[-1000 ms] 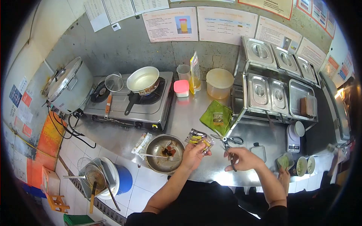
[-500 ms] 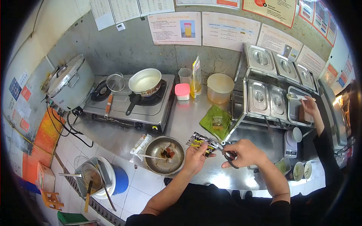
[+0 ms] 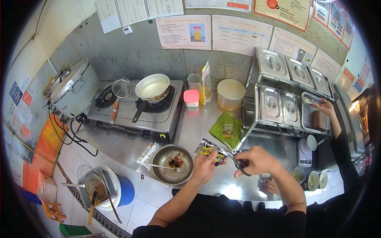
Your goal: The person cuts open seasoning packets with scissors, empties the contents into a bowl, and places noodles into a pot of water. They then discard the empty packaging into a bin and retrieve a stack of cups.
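Observation:
My left hand [image 3: 205, 168] pinches a black and silver sachet [image 3: 206, 149] with yellow print above the counter. In my right hand [image 3: 257, 159] is a pair of scissors [image 3: 241, 162] with dark handles, its blades pointing left at the sachet. Whether the blades touch the foil I cannot tell. Left of my left hand sits a metal bowl [image 3: 159, 160] with dark and reddish sauce in it and a fork [image 3: 181, 170] resting inside. A crumpled white wrapper [image 3: 147, 154] lies beside the bowl. Behind the sachet is a green packet or cloth [image 3: 221, 127] with a small clear sachet [image 3: 228, 130] on top.
A gas stove [image 3: 131, 123] with a pan [image 3: 152, 88] stands behind the bowl. At the right are lidded steel containers [image 3: 272, 105], a scale [image 3: 305, 158] and a co-worker's hands [image 3: 326, 107]. A strainer and tools rest over a blue bucket [image 3: 127, 190] on the floor.
The co-worker's upper hand has moved slightly left and up over the open steel container; their other hand now shows beside my right forearm. My own hands have barely moved.

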`<action>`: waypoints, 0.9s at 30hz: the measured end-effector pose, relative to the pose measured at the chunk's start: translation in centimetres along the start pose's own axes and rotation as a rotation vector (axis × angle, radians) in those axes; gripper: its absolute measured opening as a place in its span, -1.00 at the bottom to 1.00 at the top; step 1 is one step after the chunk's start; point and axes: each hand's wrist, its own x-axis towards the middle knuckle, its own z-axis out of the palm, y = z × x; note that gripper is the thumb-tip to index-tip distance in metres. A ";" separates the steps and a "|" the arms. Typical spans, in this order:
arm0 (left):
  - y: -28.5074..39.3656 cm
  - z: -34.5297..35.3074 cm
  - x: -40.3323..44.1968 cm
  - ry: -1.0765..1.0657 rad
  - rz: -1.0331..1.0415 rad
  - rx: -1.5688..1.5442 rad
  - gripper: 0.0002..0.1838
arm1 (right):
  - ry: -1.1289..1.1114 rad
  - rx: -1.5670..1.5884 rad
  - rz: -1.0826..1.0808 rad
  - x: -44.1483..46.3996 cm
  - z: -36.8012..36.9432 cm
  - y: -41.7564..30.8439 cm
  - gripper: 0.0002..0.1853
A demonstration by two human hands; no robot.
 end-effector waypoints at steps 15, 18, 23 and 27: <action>-0.1 -0.9 -0.3 -0.056 -0.024 0.060 -0.83 | 0.006 0.056 -0.038 1.5 -0.5 -1.2 -0.57; -0.3 -1.0 -0.3 -0.093 -0.036 0.096 -0.83 | 0.030 0.057 -0.062 1.6 -0.5 -1.2 -0.58; -0.6 -1.3 -0.3 -0.065 -0.077 0.084 -0.85 | 0.022 0.040 -0.025 1.6 0.0 -0.4 -0.57; -1.6 -1.7 -0.4 -0.032 -0.088 0.089 -0.85 | 0.065 0.085 -0.030 1.8 0.1 -1.0 -0.56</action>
